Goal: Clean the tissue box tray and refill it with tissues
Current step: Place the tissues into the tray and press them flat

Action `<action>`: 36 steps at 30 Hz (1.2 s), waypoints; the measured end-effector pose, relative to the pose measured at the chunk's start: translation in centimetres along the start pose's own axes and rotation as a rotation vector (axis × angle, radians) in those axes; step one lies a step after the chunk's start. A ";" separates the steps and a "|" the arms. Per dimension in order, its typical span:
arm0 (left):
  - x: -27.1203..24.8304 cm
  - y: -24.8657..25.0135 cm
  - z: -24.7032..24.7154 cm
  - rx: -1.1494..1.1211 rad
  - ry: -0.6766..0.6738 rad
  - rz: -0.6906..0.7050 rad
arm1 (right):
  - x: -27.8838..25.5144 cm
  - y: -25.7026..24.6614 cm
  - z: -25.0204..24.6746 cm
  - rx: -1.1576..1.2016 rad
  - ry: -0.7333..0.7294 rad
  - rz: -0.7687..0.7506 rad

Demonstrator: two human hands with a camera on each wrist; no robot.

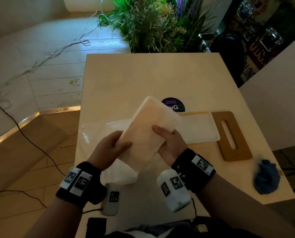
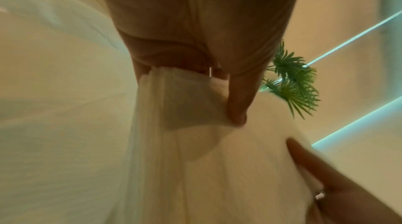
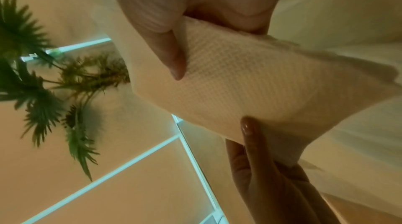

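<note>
Both hands, left hand (image 1: 115, 146) and right hand (image 1: 170, 143), pinch the tissue stack (image 1: 146, 129) at its near end. The unsupported far end, beyond the fingers (image 1: 157, 129), may sag and shed sheets short of the tray (image 1: 201, 129).

We've open table (image 1: 143, 78) ahead; tray (image 1: 200, 127), wooden lid (image 1: 232, 136) and blue cloth (image 1: 266, 179) crowd the right.

Beige table (image 1: 143, 79), white tray (image 1: 200, 129), brown lid (image 1: 232, 136), blue cloth (image 1: 266, 177), sticker (image 1: 173, 103)

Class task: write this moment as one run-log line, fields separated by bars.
left hand: grips tissue stack | right hand: grips same stack | tray: on table, unfilled | lid: beside tray | cloth: idle
</note>
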State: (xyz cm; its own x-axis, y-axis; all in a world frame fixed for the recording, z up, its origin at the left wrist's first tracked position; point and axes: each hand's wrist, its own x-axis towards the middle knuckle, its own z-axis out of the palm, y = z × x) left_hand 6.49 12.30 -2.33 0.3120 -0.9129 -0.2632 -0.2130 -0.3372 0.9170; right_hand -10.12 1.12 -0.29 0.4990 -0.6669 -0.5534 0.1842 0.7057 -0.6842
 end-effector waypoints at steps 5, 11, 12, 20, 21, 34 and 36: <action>4.0 4.7 1.8 0.087 -0.069 0.048 | -1.1 -5.2 -5.9 -0.039 0.151 -0.140; 9.2 6.2 7.5 0.022 0.040 -0.008 | -1.1 -9.6 -13.7 -0.571 0.325 -0.197; 9.8 6.0 8.4 0.053 0.065 -0.014 | -0.9 -10.0 -14.5 -0.714 0.318 -0.205; 10.3 4.9 11.9 0.462 0.280 0.030 | 1.6 -11.1 -18.0 -1.272 0.281 -0.320; 10.3 4.8 12.0 0.514 0.294 0.044 | 1.8 -11.1 -18.0 -1.311 0.283 -0.355; 8.5 6.2 16.7 0.841 0.077 0.213 | 2.9 -9.4 -18.8 -1.831 0.082 -0.569; 8.8 5.3 17.2 0.933 -0.009 0.104 | 2.9 -9.5 -18.6 -1.865 0.067 -0.530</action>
State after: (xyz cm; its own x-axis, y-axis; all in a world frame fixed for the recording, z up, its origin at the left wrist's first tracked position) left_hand -7.88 -1.48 -4.92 0.2434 -0.9491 -0.1997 -0.8968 -0.2987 0.3264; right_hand -26.14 -12.00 -4.19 0.6674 -0.7320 -0.1368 -0.7318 -0.6107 -0.3026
